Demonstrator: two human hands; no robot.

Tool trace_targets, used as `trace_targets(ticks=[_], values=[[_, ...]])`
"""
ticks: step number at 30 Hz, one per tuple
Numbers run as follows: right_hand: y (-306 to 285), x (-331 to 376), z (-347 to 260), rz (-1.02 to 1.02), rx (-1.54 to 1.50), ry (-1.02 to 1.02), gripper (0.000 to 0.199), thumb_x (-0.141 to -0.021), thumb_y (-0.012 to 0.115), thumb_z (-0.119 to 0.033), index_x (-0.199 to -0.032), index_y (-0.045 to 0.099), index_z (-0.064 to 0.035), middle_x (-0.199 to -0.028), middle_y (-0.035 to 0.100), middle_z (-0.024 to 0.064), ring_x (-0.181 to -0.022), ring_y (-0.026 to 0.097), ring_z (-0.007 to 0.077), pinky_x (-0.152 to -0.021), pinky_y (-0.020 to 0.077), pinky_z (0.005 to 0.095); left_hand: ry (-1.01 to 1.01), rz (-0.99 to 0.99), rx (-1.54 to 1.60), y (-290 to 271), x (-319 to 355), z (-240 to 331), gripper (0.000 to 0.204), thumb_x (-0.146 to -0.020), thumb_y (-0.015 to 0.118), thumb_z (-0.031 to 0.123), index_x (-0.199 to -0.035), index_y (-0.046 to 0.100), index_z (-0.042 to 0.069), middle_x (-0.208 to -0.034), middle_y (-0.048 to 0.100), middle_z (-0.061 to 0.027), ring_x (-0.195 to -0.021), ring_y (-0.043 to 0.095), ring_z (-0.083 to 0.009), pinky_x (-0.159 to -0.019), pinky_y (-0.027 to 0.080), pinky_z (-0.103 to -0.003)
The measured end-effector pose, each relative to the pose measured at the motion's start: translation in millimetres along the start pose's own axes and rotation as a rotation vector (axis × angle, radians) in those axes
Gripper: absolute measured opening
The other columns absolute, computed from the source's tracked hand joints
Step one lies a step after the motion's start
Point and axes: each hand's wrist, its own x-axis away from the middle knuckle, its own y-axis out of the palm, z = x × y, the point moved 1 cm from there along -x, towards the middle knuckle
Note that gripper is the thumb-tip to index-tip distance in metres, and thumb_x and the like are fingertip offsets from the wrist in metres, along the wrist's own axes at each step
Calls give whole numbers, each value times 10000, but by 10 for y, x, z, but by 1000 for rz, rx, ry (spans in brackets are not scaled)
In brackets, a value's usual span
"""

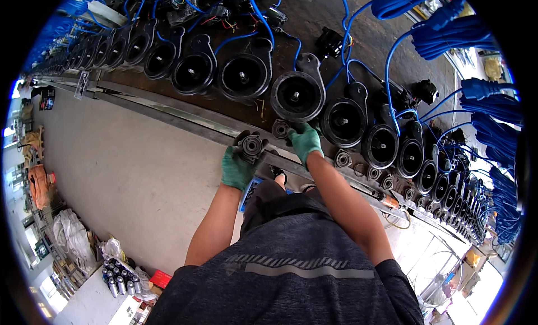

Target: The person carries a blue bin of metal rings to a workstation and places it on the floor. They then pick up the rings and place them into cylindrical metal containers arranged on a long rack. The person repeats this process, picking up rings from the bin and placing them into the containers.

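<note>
Head view: a person stands at a long desk (168, 109) lined with black round motor housings, each wired with blue cable.
Left hand (237, 167): green-gloved, its grip clenched around a small dark rotor-like part (250, 145), held just in front of the desk's metal edge.
Right hand (305, 141): green-gloved, fingers curled down on the desk edge beside a small ribbed part (280, 128); whether that grip closes on anything I cannot tell.
Nearest housing: a black round housing (297, 95) with a centre pin sits just beyond both hands.
Where the held part is: in the left hand, apart from the housing, near the ribbed part.
Doing the step well: in my judgement the part should be kept level and square to the centre pin, steadied with the right hand, and kept clear of the blue cables (392, 73).
Hard to make out: the underside of the held part, the right fingertips, and fine detail of the small round parts (343, 158) along the edge.
Cut off: the far rows of housings bend away and blur at the rim.
</note>
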Motion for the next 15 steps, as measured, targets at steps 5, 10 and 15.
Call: trace_targets(ticks=[5, 10, 15], values=[[-188, 460, -130, 19, 314, -116, 401, -914, 659, -198, -1269, 615, -19, -1023, 726, 169, -883, 710, 260, -806, 553, 364, 106, 117, -131, -198, -299, 185, 434, -899, 607, 169, -1326, 558, 103, -1320, 616, -136, -1220, 603, -369, -986, 540, -575], [-465, 801, 59, -140, 25, 1, 288, -968, 611, -114, -1224, 624, 19, -1030, 727, 137, -860, 714, 199, -759, 570, 328, 213, 294, -311, 56, -512, 419, 259, -974, 641, 134, -1228, 592, 128, -1167, 666, -119, -1102, 661, -290, -885, 609, -528], [-601, 932, 270, -142, -92, 130, 231, -992, 585, -53, -1205, 629, 27, -1091, 710, 136, -848, 708, 202, -724, 583, 311, 289, 467, -579, 152, -799, 561, 330, -935, 717, 158, -1224, 560, 159, -1077, 679, -60, -913, 688, -218, -744, 639, -452]])
